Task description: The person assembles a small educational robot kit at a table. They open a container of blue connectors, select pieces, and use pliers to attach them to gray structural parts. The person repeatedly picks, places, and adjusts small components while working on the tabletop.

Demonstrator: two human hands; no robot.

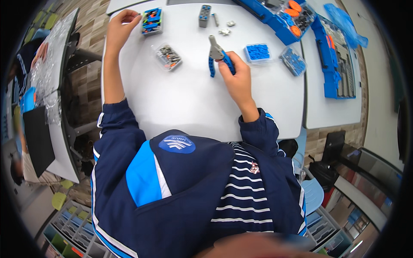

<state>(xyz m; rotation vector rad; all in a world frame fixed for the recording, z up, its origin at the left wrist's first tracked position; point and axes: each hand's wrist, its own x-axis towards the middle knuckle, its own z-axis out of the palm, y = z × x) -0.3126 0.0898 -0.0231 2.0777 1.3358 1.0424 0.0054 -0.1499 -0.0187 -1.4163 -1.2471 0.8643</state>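
My right hand (238, 77) is wrapped round the blue handles of a grey-and-blue pliers-like tool (217, 53), its grey nose pointing away from me over the white table. At the far left, my left hand (122, 26) has thumb and fingertips pinched together. Whatever may be between them is too small to name. Beside those fingertips stands a clear box (152, 22) full of blue, black, green and orange small parts. A grey block with blue pegs (204, 16) sits beyond the tool, next to a small grey rod (216, 19) and white pieces (224, 32).
A clear box of grey and orange parts (168, 57) lies left of centre. To the right are a box of blue pegs (258, 52) and another box of blue parts (293, 61). Blue cases (282, 31) of parts and a blue plastic bag (344, 23) occupy the far right.
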